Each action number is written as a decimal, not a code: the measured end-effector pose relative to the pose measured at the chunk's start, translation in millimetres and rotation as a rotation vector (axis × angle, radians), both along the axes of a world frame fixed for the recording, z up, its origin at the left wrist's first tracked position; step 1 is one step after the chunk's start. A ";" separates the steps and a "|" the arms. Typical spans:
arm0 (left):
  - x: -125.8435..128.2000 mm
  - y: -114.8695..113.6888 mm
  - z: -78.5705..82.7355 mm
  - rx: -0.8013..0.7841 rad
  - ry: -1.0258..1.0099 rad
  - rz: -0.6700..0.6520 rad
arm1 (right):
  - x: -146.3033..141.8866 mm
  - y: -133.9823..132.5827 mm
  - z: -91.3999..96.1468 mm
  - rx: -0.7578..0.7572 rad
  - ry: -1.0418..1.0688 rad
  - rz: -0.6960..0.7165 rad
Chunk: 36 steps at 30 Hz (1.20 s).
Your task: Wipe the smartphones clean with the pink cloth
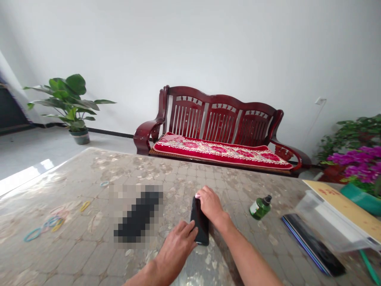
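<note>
Black phone [203,229] flat on bench [235,186], between the hands. Right hand [210,204] pinches small white scrap [197,196] at phone's far end. Left hand [179,241]: fingers on near left edge, grip unclear.

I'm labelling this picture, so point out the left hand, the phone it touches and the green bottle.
Left hand [177,242]: head view, back of the hand.
Phone [202,227]: head view, dark face.
Green bottle [261,209]: head view, body.
</note>
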State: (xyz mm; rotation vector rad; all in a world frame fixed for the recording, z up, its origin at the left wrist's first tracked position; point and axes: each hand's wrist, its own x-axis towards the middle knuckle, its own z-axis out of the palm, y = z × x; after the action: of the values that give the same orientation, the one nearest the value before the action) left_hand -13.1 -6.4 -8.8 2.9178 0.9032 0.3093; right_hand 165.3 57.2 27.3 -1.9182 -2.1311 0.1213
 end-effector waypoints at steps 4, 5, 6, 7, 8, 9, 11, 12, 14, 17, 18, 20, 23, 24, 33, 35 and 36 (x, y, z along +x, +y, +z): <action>0.5 -1.0 2.2 -0.063 -0.024 0.062 | -6.2 -19.7 -2.9 0.040 0.044 0.065; 0.7 -1.1 3.1 -0.078 -0.029 0.066 | -7.4 -26.3 -3.6 0.045 0.059 0.092; 0.9 -1.2 3.9 -0.088 -0.033 0.070 | -8.0 -31.5 -4.1 0.045 0.070 0.116; 1.0 -1.2 4.8 -0.092 -0.033 0.071 | -8.1 -34.4 -4.4 0.043 0.077 0.130; 1.1 -1.3 5.7 -0.090 -0.031 0.070 | -7.6 -34.7 -4.5 0.037 0.078 0.134; 1.0 -1.4 6.6 -0.086 -0.026 0.066 | -6.9 -32.4 -4.4 0.031 0.075 0.130; 0.9 -1.7 8.2 -0.078 -0.014 0.053 | -5.1 -22.0 -4.1 0.030 0.062 0.099; 0.8 -1.9 8.7 -0.075 -0.006 0.047 | -4.4 -15.7 -4.0 0.035 0.058 0.081; 0.6 -2.2 9.1 -0.071 0.001 0.045 | -3.9 -6.1 -3.8 0.047 0.057 0.054; 0.5 -2.3 8.2 -0.065 -0.007 0.056 | -4.6 -8.7 -4.6 0.039 0.072 0.069; 0.5 -2.3 7.8 -0.068 -0.015 0.060 | -4.8 -14.2 -5.3 0.033 0.080 0.090; 0.7 -2.3 7.1 -0.072 -0.026 0.065 | -4.9 -27.9 -6.9 0.030 0.099 0.147; 1.7 -2.3 6.0 -0.056 -0.033 0.063 | -4.2 -40.3 -8.7 0.041 0.115 0.197; 2.1 -2.2 5.4 -0.039 -0.029 0.053 | -3.8 -39.3 -8.8 0.044 0.113 0.192; -1.9 -6.6 -4.6 0.007 -0.002 0.005 | -6.8 -9.7 -5.5 0.047 0.075 0.051; -2.8 -9.8 -6.5 -0.004 -0.012 0.010 | -7.0 -23.2 -6.5 0.043 0.092 0.100; -2.9 -11.2 -6.9 -0.015 -0.026 0.016 | -6.6 -30.9 -6.8 0.043 0.102 0.129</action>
State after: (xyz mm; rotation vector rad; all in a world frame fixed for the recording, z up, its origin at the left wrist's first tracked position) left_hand -16.1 -17.6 -15.7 2.8876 0.9209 0.3398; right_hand 158.7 26.4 20.5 -1.7131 -2.1704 0.1934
